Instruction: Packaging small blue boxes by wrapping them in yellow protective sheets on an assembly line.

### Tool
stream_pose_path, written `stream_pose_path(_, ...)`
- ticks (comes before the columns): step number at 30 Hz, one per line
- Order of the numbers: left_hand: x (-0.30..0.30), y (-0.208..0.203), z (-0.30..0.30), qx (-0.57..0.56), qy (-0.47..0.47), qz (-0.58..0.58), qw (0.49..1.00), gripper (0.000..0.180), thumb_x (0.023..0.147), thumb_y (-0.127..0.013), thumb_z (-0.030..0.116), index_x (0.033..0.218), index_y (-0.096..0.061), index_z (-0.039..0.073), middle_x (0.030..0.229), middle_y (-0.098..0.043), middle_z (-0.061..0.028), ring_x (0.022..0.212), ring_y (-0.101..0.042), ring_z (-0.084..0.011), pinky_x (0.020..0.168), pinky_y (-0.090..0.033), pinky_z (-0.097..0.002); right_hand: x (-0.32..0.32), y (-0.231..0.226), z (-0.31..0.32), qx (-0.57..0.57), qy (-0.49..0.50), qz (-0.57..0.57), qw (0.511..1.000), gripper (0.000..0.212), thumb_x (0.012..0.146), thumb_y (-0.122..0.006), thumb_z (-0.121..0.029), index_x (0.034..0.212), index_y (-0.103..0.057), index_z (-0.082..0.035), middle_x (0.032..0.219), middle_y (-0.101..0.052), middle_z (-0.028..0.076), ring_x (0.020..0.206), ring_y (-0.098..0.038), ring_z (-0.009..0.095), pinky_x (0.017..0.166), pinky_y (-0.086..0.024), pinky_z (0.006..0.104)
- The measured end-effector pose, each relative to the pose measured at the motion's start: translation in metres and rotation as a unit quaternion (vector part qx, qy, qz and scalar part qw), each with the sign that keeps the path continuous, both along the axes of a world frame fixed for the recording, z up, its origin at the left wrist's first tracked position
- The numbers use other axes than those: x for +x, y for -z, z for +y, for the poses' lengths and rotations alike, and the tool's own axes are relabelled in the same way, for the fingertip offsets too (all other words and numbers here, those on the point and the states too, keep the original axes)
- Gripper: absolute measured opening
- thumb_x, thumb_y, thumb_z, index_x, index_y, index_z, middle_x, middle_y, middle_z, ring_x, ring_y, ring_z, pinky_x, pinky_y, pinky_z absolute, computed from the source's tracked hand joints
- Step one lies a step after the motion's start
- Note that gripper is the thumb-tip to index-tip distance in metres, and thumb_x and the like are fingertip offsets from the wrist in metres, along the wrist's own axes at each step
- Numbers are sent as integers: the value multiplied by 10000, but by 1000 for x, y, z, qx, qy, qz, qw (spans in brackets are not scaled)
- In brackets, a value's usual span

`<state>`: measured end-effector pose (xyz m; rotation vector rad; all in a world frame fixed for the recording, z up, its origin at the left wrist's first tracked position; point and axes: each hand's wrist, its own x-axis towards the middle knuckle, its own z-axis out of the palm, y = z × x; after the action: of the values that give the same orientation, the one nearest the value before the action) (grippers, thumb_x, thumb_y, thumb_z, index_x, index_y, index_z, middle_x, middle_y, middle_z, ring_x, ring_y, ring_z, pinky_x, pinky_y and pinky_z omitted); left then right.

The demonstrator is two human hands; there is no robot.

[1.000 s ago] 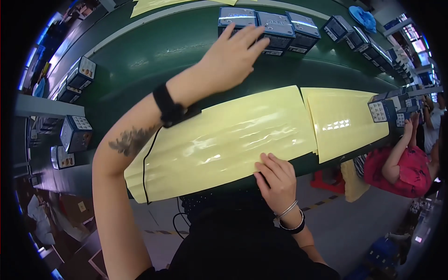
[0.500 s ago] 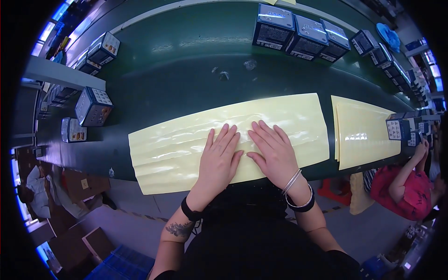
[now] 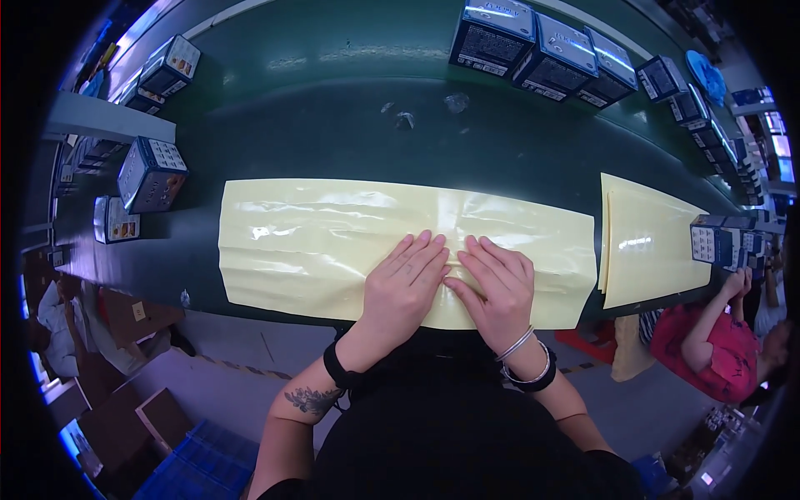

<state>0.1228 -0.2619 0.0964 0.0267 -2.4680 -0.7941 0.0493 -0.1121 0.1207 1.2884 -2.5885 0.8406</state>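
A long, glossy pale-yellow sheet (image 3: pixel 317 250) lies wrinkled along the near edge of the dark green table. My left hand (image 3: pixel 406 279) rests on its middle, fingers stretched forward; its thumb is mostly hidden. Beside it, my right hand (image 3: pixel 498 287) presses on the same sheet with fingers extended and the thumb pointing toward the left hand. Between the fingertips of both hands the sheet rises in a small crease. Neither hand visibly grips it. To the right, a separate stack of similar yellow sheets (image 3: pixel 654 246) lies close to the first sheet's end.
Blue boxes (image 3: pixel 554 58) stand in a row at the far right, with more behind them. Other blue boxes (image 3: pixel 152 173) are at the left by a grey post (image 3: pixel 112 115). Crumpled clear plastic bits (image 3: pixel 405 122) lie on the table (image 3: pixel 292 125). A person in red (image 3: pixel 708 350) works at the right.
The sheet has turned, its left end shifting away from me and its right end toward me. My hands have drawn closer together, and a crease now stands between them.
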Motion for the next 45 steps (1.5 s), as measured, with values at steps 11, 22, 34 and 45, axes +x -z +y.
stream_pose_path(11, -3, -4, 1, 43, 21, 11, 999, 230, 746, -701, -16, 974, -682, 8, 1029, -685, -105, 1053, -650, -310, 936, -518, -450, -5, -1, 2, -5, 4, -14, 1000, 385, 737, -798, -223, 1053, -693, -30, 1190, -668, 111, 1147, -591, 261, 951, -403, 386)
stream_pose_path(22, -6, -12, -13, -95, 108, -14, 990, 293, 719, -641, 40, 1005, -683, -2, 1100, -635, -124, 1064, -624, -324, 924, -529, -452, -10, 2, 5, -32, 10, -42, 999, 433, 757, -786, -252, 1100, -641, -31, 1195, -656, 109, 1148, -587, 247, 940, -405, 378)
stream_pose_path(34, -42, -86, -55, 126, 186, -158, 962, 151, 779, -728, 34, 888, -623, 27, 1111, -653, -130, 1062, -624, -312, 921, -503, -404, -11, 0, 6, -30, 3, -66, 997, 465, 719, -817, -222, 1105, -635, -37, 1210, -656, 112, 1174, -572, 271, 975, -391, 390)
stream_pose_path(45, -234, -81, -140, -111, 94, 13, 989, 147, 827, -689, 103, 940, -610, 51, 1197, -634, -96, 1048, -613, -300, 904, -485, -368, -16, 0, 16, -46, 3, -77, 996, 446, 724, -815, -227, 1086, -642, -33, 1205, -658, 108, 1184, -568, 265, 971, -385, 390)
